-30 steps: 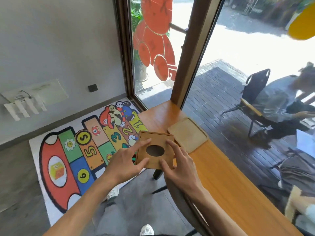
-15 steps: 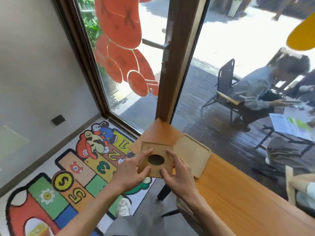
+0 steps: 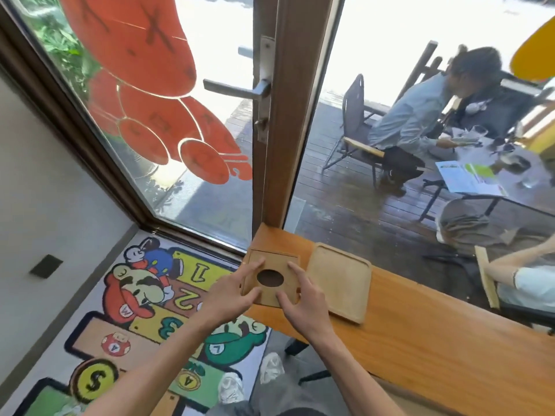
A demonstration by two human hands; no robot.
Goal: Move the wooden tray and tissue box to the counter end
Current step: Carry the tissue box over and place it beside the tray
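Observation:
A square wooden tissue box (image 3: 276,262) with a dark oval hole in its top stands at the far end of the orange wooden counter (image 3: 420,334). My left hand (image 3: 231,294) holds its left side, thumb and a finger on the top. My right hand (image 3: 303,298) holds its right and near side, index finger stretched along the top. The flat wooden tray (image 3: 341,285) with rounded corners lies right beside the box on the right, touching or almost touching it.
A brown door frame (image 3: 288,115) with a metal handle (image 3: 240,91) rises just beyond the counter's end. Glass panes run along the counter's far edge; people sit at tables outside. A colourful number mat (image 3: 144,310) covers the floor to the left.
The view has tilted up and come closer to the counter end. Both hands stay on the tissue box, which now sits nearer the end, next to the tray.

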